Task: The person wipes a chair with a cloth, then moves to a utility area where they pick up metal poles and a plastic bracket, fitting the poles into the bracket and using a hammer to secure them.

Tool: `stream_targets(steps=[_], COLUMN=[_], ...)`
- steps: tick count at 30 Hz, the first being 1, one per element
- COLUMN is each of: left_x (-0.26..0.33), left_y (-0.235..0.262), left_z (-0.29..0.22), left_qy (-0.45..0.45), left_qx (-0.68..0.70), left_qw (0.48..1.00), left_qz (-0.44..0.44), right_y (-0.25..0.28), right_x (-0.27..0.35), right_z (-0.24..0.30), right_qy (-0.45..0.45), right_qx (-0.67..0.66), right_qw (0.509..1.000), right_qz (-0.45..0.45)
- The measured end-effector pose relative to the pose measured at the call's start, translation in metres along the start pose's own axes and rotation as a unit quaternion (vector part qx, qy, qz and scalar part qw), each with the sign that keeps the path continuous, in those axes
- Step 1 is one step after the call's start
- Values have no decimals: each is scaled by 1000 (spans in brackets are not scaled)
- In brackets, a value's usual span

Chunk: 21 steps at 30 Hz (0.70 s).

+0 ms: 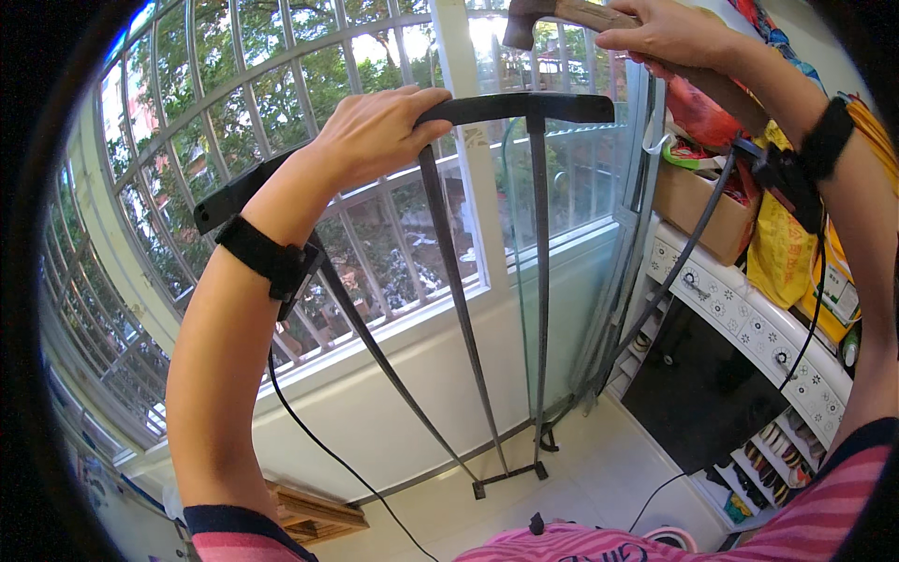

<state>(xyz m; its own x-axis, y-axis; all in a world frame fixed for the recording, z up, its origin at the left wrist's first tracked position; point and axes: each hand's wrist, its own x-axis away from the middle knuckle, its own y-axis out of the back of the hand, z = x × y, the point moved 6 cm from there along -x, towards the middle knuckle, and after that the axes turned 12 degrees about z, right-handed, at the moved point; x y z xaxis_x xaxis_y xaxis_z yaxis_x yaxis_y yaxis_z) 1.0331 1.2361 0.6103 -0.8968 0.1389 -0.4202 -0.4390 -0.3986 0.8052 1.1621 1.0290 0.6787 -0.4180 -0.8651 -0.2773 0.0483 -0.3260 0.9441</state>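
Observation:
A dark metal rack (456, 281) stands upright in front of me, with thin rods running from a wide flat top bar (529, 108) down to small feet on the floor. My left hand (379, 136) is closed over that top bar near its middle, the thumb at the near side. At the upper right my right hand (674, 39) is raised and wrapped round the wooden handle of a hammer (576, 13). The hammer's dark head hangs above the bar, apart from it. Both wrists carry black straps with small devices, and cables trail from them.
A barred window (375, 56) fills the left and back. A glass panel (571, 272) leans behind the rack's right side. To the right, a white shoe cabinet (740, 318) bears a cardboard box (707, 211) and yellow bags (779, 253). A wooden item (314, 510) lies low at left.

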Motion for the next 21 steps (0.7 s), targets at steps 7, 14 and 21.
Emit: stream_targets(steps=[7, 14, 21], left_x=[-3, -4, 11], left_y=[-7, -3, 4], left_z=[-2, -2, 2], left_qy=[-12, -12, 21], left_qx=[-37, 3, 15], left_qw=[999, 999, 995], left_qz=[-14, -43, -95], right_y=[-41, -78, -92], right_x=[20, -17, -50], right_z=[18, 47, 72], right_qy=[37, 71, 86], right_qx=[-119, -240, -300], right_qw=[988, 957, 941], right_qz=[-87, -149, -134])
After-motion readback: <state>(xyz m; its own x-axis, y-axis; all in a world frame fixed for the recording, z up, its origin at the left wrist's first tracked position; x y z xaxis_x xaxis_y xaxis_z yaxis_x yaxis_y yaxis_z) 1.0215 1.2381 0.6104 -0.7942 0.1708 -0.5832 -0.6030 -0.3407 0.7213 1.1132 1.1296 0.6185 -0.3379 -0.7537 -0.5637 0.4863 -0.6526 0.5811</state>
